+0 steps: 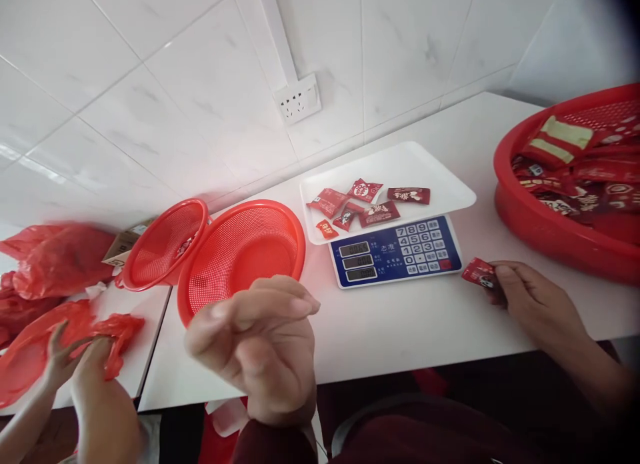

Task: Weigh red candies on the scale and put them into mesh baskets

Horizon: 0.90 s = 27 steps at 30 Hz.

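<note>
My right hand [543, 307] pinches a small red snack packet [480, 274] just right of the scale, with a darker wrapper edge showing beneath the fingers. My left hand [265, 347] is raised in front of the empty red basket [265, 251], palm up, its fingers loosely bent and nothing visible in them. Between the hands stands a digital scale [395, 251] with a blue keypad panel. On its white tray [435, 197] lie several small red packets [380, 214], grouped toward the left and middle.
At right, a large red basket [520, 217] is filled with red packets. A second red basket [165, 244] stands behind the near one at left. Another person's hands [80, 357] handle a red plastic bag [120, 334]. A wall socket [297, 99] is above the table.
</note>
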Each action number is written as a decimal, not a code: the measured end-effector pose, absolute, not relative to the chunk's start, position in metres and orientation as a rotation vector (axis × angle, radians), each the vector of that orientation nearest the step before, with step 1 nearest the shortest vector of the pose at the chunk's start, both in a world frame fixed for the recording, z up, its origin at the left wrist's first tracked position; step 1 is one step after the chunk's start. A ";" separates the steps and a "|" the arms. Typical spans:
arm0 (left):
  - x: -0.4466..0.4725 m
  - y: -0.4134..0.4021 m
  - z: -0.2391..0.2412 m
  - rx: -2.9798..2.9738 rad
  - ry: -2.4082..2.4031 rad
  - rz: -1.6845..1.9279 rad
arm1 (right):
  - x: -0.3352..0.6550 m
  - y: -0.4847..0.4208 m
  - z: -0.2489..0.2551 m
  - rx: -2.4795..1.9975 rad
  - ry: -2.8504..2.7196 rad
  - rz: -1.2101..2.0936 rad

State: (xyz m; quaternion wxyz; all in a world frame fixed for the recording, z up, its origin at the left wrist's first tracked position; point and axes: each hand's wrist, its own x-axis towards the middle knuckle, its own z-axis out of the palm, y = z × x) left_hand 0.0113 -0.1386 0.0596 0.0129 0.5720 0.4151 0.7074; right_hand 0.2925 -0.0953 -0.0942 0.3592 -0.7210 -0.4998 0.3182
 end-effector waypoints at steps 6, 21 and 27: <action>0.007 -0.139 0.008 2.168 1.526 1.279 | 0.300 -0.096 -0.102 -1.755 -1.083 0.926; 0.024 -0.055 -0.006 2.306 1.915 1.025 | 0.297 -0.096 -0.102 -1.594 -1.031 0.926; 0.024 -0.023 0.011 2.201 2.102 0.566 | 0.298 -0.099 -0.099 -1.560 -1.020 0.951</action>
